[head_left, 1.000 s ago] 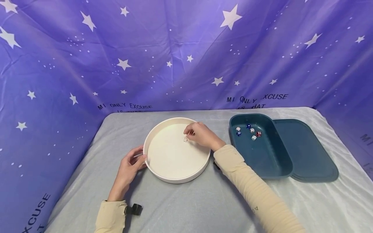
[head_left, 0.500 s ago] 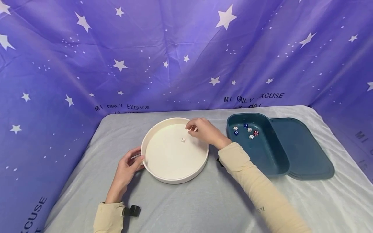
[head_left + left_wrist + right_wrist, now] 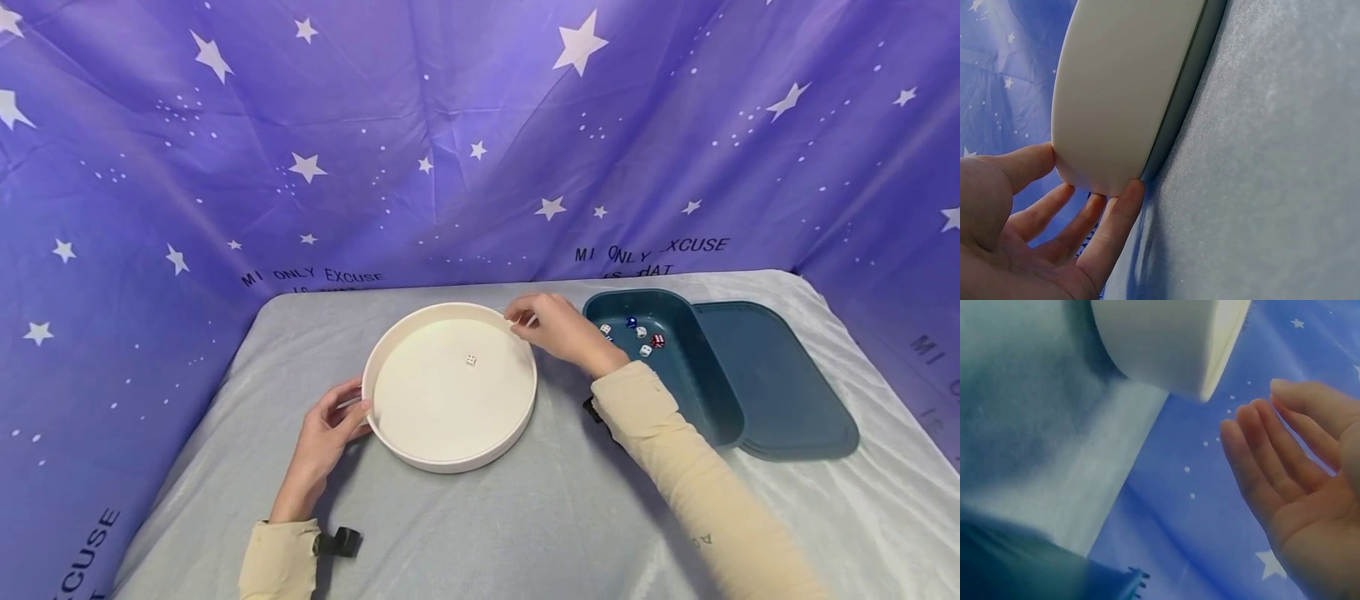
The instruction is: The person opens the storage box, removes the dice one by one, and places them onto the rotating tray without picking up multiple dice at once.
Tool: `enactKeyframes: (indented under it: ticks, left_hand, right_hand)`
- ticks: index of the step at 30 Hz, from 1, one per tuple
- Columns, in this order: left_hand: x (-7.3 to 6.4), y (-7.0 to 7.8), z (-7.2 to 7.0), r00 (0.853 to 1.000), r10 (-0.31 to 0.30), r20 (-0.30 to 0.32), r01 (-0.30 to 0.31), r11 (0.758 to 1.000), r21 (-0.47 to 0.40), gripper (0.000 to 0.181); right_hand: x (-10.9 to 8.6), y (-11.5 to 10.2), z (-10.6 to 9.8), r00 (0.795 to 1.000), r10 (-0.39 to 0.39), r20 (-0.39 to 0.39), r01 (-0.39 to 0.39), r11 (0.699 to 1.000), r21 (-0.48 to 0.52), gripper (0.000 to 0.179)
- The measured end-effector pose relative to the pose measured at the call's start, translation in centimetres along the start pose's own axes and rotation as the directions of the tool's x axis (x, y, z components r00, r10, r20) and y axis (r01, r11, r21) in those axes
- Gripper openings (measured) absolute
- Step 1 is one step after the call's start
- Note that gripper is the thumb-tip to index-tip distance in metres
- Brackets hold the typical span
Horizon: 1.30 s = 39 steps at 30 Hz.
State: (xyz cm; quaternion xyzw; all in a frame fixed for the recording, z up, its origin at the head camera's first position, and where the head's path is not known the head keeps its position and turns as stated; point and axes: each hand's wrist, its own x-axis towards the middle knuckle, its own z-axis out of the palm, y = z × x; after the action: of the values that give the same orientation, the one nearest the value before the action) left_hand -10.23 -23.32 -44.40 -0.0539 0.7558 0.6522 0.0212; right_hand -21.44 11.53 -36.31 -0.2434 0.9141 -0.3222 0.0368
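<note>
A round cream tray stands on the cloth-covered table, with one white die lying inside it. My left hand holds the tray at its left side. The left wrist view has the thumb of that hand at the upper edge and the fingertips against the outer wall. Over the tray's far right rim is my right hand, its fingers loosely bent. Nothing shows between those fingers in the right wrist view, where the hand is apart from the tray's wall.
Right of the tray is a dark teal rectangular box holding several dice, among them a red die and a blue die. A matching teal lid lies against its right side. A purple star-printed cloth hangs behind the table.
My right hand has moved away from the white die, rightward and up to the far right rim. The die stays in the tray. My left hand keeps its place on the tray.
</note>
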Motion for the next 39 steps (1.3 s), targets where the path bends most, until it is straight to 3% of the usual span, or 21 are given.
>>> enactKeyframes:
  ticks: [13, 39]
  left_hand:
    - [0.1, -0.1, 0.0, 1.0, 0.017, 0.003, -0.017, 1.0, -0.015, 0.049]
    - [-0.3, 0.1, -0.1, 1.0, -0.007, 0.014, 0.007, 1.0, 0.022, 0.052]
  right_hand:
    - [-1.2, 0.9, -2.1, 0.998, -0.027, -0.061, 0.027, 1.0, 0.008, 0.019]
    - [-3.5, 5.1, -4.3, 0.992, 0.067, -0.11, -0.066, 0.998, 0.019, 0.021]
